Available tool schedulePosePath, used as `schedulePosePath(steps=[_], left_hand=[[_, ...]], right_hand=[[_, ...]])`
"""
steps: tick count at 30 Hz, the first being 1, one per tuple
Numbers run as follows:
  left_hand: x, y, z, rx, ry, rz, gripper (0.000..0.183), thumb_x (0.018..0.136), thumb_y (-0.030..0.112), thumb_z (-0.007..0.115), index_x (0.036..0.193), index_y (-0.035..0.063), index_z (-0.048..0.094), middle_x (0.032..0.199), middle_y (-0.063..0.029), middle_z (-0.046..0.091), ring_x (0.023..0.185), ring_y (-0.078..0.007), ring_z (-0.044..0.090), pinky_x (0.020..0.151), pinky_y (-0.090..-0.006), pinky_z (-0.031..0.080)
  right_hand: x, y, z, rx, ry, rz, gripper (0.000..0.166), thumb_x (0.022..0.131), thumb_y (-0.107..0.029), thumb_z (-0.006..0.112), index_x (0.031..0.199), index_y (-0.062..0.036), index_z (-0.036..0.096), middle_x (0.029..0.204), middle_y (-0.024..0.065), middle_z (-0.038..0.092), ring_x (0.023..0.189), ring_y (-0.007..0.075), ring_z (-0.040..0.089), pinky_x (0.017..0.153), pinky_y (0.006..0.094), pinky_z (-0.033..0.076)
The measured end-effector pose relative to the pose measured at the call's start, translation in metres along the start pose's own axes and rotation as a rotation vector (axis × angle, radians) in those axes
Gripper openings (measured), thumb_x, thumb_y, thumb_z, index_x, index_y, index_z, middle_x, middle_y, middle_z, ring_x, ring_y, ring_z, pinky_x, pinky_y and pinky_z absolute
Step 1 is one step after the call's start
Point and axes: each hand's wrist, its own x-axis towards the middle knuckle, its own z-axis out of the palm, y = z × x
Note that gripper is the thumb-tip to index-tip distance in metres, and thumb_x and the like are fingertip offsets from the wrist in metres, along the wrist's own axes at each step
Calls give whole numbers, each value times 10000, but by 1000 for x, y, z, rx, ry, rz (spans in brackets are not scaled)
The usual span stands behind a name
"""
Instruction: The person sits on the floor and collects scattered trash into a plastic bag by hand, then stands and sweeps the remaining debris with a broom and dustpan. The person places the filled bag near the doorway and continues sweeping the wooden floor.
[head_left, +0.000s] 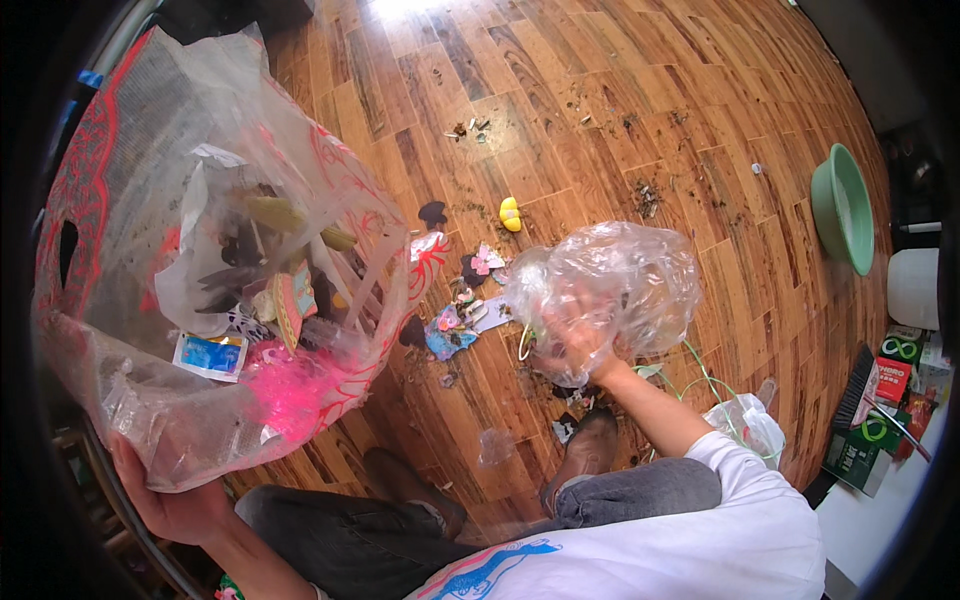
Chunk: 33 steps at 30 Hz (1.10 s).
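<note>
At the left, my left hand (176, 502) grips the lower rim of a large translucent plastic bag (135, 187) with red patterns. The bag's mouth gapes, showing a bright pink fluffy item (300, 386), a blue-and-white sachet (211, 356), a patterned piece (294, 304) and crumpled white material inside. Crumpled clear plastic (637, 285) is bunched around my right hand (581, 326), whose fingers show blurrily through it. Just left of that hand on the floor lie a blue decorated piece (450, 336), a pink bow (487, 259) and small dark scraps.
Debris heaps (646, 199) dot the wood-look floor (570, 161). A yellow toy piece (510, 214) lies ahead. A green basin (840, 210) stands right, with a brush (859, 386) and boxes (892, 379) nearer. Green string (705, 367) trails to a white plastic bag (742, 424).
</note>
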Motion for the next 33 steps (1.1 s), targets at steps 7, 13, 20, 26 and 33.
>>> schedulePosePath(steps=[7, 13, 20, 26, 33], left_hand=[[-4, 4, -21, 36, -135, -30, 364, 866, 214, 398, 1151, -5, 459, 1187, -131, 461, 1101, -243, 442, 933, -398, 355], [-5, -1, -3, 11, -103, -85, 314, 853, 187, 440, 1101, -1, 478, 1126, -119, 495, 1044, -219, 475, 907, -380, 382], [-13, -8, 22, 131, -73, -20, 221, 837, 128, 451, 976, -25, 528, 966, -101, 545, 906, -169, 523, 822, -316, 416], [-11, -12, 49, 140, -208, -63, 111, 815, 60, 479, 741, 1, 538, 690, 4, 493, 635, -55, 439, 583, -197, 339], [-25, -15, 73, 328, -243, -87, 179, 834, 84, 495, 661, 38, 506, 618, 45, 455, 555, -40, 368, 497, -213, 285]], right_hand=[[13, 16, 27, -106, 129, -123, 508, 565, -248, 657, 1060, -169, 573, 1002, 124, 534, 953, 340, 493, 719, 488, 401], [29, 35, 10, 280, 75, -23, 261, 660, -133, 613, 918, -100, 598, 757, 86, 580, 660, 230, 564, 574, 336, 459], [12, 74, -74, 439, 155, 267, 92, 699, -91, 603, 733, -35, 538, 646, 49, 526, 590, 150, 519, 523, 296, 429], [21, 47, -184, 921, 392, 260, 188, 691, -111, 604, 854, -22, 572, 879, 87, 587, 725, 142, 561, 584, 284, 453], [145, -133, -288, 639, 153, -466, 107, 666, -92, 584, 722, -32, 514, 711, 95, 517, 617, 182, 515, 531, 298, 416]])
